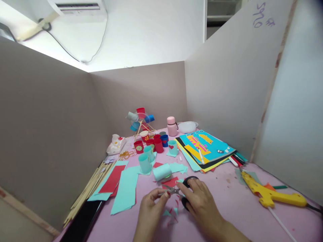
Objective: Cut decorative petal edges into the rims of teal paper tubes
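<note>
My right hand (203, 201) is closed around the black handles of a pair of scissors (174, 191), whose blades point left. Between the thumb and fingertips of my left hand (152, 205) is a tiny red paper piece (168, 193), right at the blades; its shape is too small to make out. Red and light-blue paper scraps (173, 212) lie below the scissors. Just beyond them are a red paper piece (170, 182) and a light-blue paper cup (162, 172) lying on its side.
Light-blue strips (124, 191), wooden sticks (88, 188) and a black phone (82, 218) lie left. Several paper cups (145, 163) stand ahead, before a small Ferris wheel model (140, 119) and pink bottle (172, 127). A yellow glue gun (272, 195) and coloured sheets (207, 148) are right.
</note>
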Available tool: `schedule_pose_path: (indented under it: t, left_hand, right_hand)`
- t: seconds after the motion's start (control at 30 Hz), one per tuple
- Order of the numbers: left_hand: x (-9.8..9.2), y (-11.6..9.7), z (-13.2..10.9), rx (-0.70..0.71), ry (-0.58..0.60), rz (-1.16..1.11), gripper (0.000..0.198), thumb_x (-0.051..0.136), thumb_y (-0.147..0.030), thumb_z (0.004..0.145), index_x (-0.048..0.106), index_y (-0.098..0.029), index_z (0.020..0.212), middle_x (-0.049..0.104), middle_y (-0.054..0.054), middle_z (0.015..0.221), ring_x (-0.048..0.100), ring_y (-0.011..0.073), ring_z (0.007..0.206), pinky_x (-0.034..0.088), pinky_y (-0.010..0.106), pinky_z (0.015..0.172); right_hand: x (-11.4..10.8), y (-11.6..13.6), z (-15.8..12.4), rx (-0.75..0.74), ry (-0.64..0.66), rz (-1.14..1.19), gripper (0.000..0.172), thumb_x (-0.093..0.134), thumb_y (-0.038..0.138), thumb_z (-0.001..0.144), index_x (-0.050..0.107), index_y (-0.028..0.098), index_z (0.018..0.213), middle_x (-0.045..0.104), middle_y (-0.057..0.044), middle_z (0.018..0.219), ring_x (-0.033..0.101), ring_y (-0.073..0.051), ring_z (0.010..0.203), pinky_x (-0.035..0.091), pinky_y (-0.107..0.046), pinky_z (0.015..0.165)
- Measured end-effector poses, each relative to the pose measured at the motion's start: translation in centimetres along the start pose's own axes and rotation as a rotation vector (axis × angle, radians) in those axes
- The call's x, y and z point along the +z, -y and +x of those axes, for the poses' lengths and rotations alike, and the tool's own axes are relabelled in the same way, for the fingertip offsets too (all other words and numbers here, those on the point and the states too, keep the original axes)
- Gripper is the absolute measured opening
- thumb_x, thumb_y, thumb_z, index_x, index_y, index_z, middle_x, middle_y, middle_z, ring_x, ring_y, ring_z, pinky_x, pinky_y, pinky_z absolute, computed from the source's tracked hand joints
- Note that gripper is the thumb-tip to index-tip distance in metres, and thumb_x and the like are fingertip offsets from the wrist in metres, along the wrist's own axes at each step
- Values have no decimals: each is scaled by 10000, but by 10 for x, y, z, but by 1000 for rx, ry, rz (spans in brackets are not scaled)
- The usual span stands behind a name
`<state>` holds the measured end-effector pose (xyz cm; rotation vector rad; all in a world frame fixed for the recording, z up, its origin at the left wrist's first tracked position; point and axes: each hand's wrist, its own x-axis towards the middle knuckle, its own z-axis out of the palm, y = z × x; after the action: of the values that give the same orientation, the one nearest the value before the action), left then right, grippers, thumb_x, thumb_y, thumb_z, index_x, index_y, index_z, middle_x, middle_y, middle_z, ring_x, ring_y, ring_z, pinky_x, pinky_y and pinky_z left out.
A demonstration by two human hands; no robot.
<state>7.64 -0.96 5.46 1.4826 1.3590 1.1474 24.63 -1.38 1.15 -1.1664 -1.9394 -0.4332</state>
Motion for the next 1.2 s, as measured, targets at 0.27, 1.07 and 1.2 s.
schedule_pose_path:
  t: [0.27,1.07,1.2]
  left_hand:
    - [-14,10,4,-31,-104,161,296,574,-424,758,619,-194,576,675,15,618,625,212,689,458,274,670]
    - [8,-3,142,409,62,1318,520,596,-282,850,420,-231,1336,423,101,1424,415,325,1274,332,603,1017]
    - [10,-1,160,365,162,1349,420,589,-316,855,504,-202,1250,536,93,1301,531,283,1151,413,554,957]
  right_hand:
    - [3,-12,2,381,22,364,362,500,75,759,558,206,1092,570,-91,999,547,-261,931,477,-400,801]
    - [43,-21,2,943,55,1060,360,708,375,699,588,179,976,574,20,691,543,-188,677,436,-252,643]
    - [48,-23,6,974,19,1060,367,717,395,686,615,165,954,602,6,668,578,-204,673,464,-262,641]
